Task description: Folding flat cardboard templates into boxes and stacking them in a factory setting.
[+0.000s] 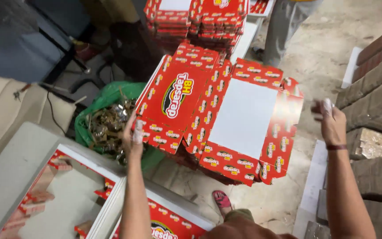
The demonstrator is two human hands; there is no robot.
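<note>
A white tray (27,177) with red flaps sits at lower left, beside a green bag (107,99) of shiny scraps. The left hand (133,135) has its grip clamped on the lower left corner of a flat red carton (173,104), printed side up, its long axis running from that hand up and away to the right. Just right of it, partly tucked under, lies a second flat carton (244,119), white inside up, tilted the same way; more flats show beneath the two, too overlapped to count. Two piles of folded red boxes (195,17) stand behind. The right hand (330,119) hovers past the white carton's right edge, fingers curled loosely together, touching nothing. Brown blocks (372,93) stack at far right
</note>
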